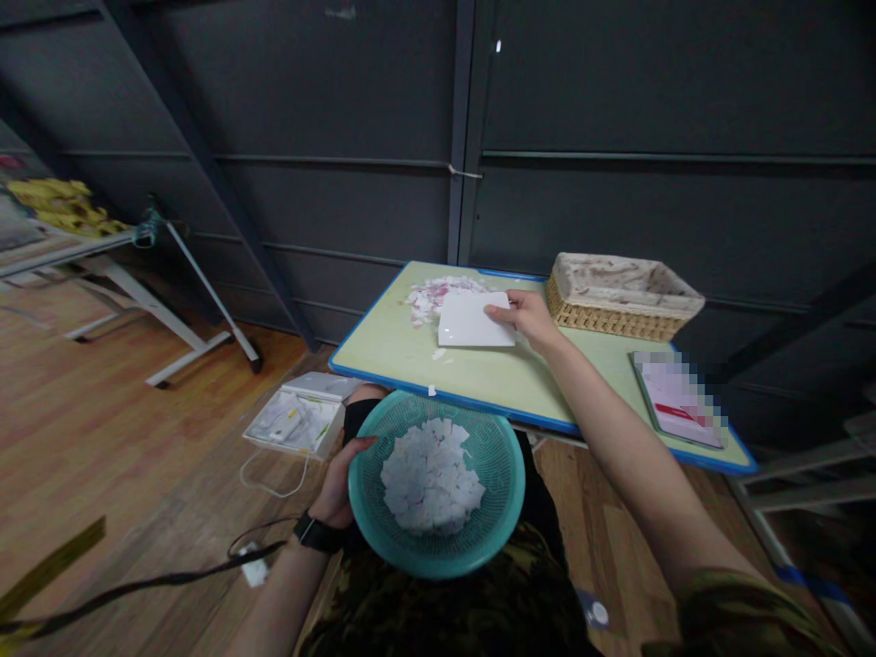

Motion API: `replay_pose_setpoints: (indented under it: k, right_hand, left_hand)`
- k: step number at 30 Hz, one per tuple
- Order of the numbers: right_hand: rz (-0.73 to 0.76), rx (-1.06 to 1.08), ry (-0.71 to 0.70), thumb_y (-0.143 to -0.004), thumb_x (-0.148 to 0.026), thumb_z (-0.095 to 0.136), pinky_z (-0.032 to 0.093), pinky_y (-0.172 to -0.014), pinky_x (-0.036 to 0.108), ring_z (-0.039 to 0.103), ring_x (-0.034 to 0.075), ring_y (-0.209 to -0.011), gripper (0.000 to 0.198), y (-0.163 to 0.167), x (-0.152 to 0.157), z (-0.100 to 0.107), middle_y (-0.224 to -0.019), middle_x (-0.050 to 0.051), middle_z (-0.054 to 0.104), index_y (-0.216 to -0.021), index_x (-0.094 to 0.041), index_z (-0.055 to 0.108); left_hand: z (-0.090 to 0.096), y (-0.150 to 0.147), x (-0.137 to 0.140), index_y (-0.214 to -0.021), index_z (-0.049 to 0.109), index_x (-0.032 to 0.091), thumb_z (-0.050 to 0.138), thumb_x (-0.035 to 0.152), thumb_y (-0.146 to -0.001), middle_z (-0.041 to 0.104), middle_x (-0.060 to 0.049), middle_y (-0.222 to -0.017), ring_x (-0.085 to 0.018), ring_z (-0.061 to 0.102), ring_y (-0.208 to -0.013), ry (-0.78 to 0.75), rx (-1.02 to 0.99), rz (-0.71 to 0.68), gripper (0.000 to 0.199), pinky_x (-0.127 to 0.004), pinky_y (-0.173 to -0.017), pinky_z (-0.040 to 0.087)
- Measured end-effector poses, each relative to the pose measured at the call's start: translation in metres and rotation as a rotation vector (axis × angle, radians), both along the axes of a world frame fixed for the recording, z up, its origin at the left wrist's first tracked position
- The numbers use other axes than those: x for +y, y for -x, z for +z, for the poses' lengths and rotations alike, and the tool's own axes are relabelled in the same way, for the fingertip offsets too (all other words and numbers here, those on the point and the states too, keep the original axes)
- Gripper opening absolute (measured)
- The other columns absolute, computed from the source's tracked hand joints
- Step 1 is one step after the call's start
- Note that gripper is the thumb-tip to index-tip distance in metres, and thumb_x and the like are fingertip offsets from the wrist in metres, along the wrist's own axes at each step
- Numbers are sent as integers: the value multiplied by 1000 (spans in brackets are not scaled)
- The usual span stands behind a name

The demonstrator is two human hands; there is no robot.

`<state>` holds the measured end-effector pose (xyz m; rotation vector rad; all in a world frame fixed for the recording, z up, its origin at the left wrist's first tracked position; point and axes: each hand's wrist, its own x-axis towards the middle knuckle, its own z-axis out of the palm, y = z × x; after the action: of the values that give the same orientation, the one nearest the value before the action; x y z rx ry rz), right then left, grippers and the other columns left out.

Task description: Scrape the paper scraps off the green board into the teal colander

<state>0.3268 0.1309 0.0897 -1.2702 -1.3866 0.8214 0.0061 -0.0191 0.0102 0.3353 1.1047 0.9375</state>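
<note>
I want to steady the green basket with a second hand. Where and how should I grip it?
Probably by the right side of the green basket's rim, coming from outside, thumb over the edge. The left hand holds the opposite side, the round rim is exposed there, and balanced support should help keep the white pieces inside.

Workshop-like space, dark panelled wall, wheeled table, wood-look floor

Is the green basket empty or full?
Partly filled: pale scraps lie heaped in the green basket, its perforated wall showing around them.
</note>
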Motion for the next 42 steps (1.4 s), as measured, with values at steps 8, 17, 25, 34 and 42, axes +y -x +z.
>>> replay_pose_setpoints:
  k: [8, 17, 25, 34, 42]
  right_hand:
    - [-15, 46, 28, -53, -42, 79, 36, -57, 28, 50, 15, -64, 39, -5, -1, 5, -70, 4, 62, -76, -14, 64]
    - [156, -42, 114, -49, -45, 82, 34, -57, 28, 46, 12, -60, 41, 6, -8, 1, -64, 0, 55, -67, -15, 61]
    - [137, -9, 109, -50, -47, 82, 29, -53, 26, 41, 10, -57, 43, 4, -4, -2, -62, -3, 51, -67, -16, 57]
    - [322, -41, 165, -55, -46, 82, 29, -51, 25, 44, 9, -55, 42, 6, -6, -6, -59, -3, 52, -68, -17, 57]
    - [324, -56, 196, -53, -43, 83, 31, -52, 26, 47, 10, -55, 40, 8, -7, -5, -60, -2, 54, -68, -16, 57]
  left_hand:
    - [0, -1, 1, -69, 72, 14, 66, 21, -74, 76, -7, -66, -23, 70, -60, -10, -11, -5, 10, -36, -68, 57]
    - [2, -2, 0, -72, 73, 13, 63, 21, -77, 76, -8, -67, -22, 69, -59, 0, -26, -19, 14, -35, -67, 57]
    - [0, 0, -1, -75, 73, 15, 69, 25, -74, 75, -6, -67, -30, 73, -78, -29, -60, -32, 11, -37, -76, 56]
    - [0, 0, 0, -68, 72, 15, 71, 24, -66, 77, -7, -68, -29, 73, -72, -33, -19, -28, 9, -40, -73, 57]
    - [2, -2, 1, -69, 73, 15, 71, 22, -66, 78, -8, -71, -30, 74, -74, -14, -17, -7, 8, -40, -74, 58]
